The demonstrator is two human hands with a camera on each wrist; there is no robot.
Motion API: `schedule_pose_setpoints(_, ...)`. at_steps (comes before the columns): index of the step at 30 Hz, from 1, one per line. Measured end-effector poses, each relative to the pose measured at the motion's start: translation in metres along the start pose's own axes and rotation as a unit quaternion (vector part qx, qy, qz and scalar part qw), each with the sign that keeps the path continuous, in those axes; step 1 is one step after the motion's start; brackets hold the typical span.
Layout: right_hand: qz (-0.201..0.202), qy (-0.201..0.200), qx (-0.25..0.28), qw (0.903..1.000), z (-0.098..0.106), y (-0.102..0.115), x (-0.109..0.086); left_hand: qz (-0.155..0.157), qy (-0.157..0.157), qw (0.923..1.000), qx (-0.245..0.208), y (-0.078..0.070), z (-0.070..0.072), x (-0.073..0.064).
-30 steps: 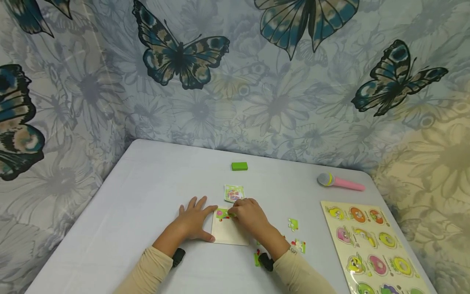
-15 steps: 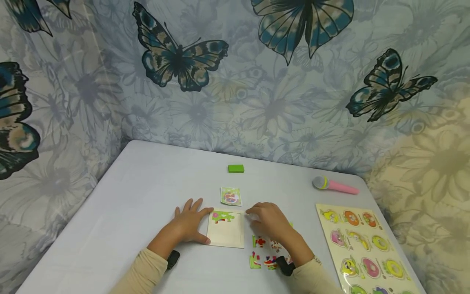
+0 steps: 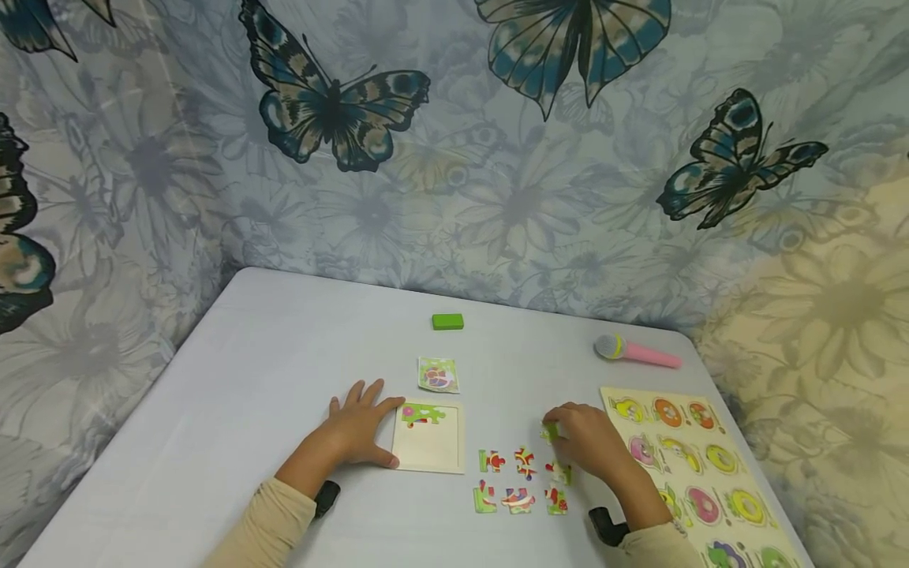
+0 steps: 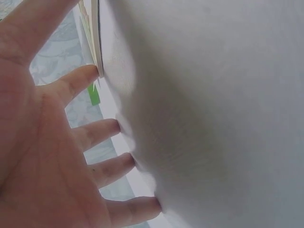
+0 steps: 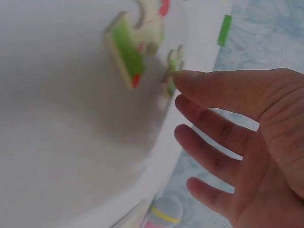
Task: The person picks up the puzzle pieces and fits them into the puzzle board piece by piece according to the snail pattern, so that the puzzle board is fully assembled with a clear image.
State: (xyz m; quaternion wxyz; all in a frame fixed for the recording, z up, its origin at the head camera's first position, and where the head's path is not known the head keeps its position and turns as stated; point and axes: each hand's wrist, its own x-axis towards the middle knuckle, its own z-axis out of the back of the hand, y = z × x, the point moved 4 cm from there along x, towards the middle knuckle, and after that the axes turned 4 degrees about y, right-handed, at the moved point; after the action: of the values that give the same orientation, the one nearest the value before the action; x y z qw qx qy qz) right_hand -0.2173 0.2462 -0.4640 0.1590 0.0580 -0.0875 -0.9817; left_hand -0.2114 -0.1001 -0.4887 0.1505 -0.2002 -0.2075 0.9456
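Observation:
My left hand (image 3: 357,426) lies spread at the left side of a square wooden puzzle tray (image 3: 426,454), its thumb and index finger touching the edge. Joined green jigsaw pieces (image 3: 422,413) fill the tray's upper left. To the right, my right hand (image 3: 589,440) is at a loose green jigsaw piece (image 3: 549,431) on the table. In the right wrist view the thumb tip meets that piece (image 5: 172,71), with the other fingers loosely bent and apart from the thumb. Whether a finger behind it pinches the piece is hidden. Several loose pieces (image 3: 519,500) lie between tray and right hand.
A small picture card (image 3: 438,375) lies beyond the tray, with a green block (image 3: 447,322) farther back. At the back right is a pink toy microphone (image 3: 639,351). A fruit puzzle board (image 3: 678,422) lies at the right, partly under the right forearm.
My right hand has moved right from the tray's joined pieces to the loose green piece, uncovering other loose pieces. The left hand stays at the tray's edge. The head view has shifted slightly.

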Motion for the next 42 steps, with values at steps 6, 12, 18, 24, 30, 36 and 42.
schedule_pose_setpoints(6,-0.003,-0.002,0.003,1.0000,-0.005,-0.006,-0.002,0.000,-0.002,1.0000,0.001,0.001,-0.001,0.001)
schedule_pose_setpoints(12,0.001,-0.016,0.001,0.9999,-0.006,-0.005,-0.002,0.000,0.000,1.0000,0.004,0.000,0.000,0.000)
schedule_pose_setpoints(18,0.001,-0.007,-0.006,1.0000,-0.006,-0.002,0.001,0.003,0.002,1.0000,0.001,0.000,0.002,-0.003)
schedule_pose_setpoints(24,0.025,-0.009,0.013,0.9996,-0.001,0.023,0.010,0.000,0.000,0.9999,-0.015,-0.004,0.004,-0.006)
schedule_pose_setpoints(30,0.125,-0.034,-0.013,0.9915,-0.004,0.077,0.029,0.004,-0.001,0.9999,-0.012,-0.004,0.004,-0.007)
schedule_pose_setpoints(36,0.199,-0.041,-0.038,0.9783,-0.015,0.114,0.047,0.005,-0.004,0.9999,-0.010,-0.005,0.002,-0.006)
schedule_pose_setpoints(42,0.173,-0.017,-0.034,0.9841,-0.022,0.122,0.055,0.007,-0.005,0.9999,-0.008,-0.005,0.002,-0.005)
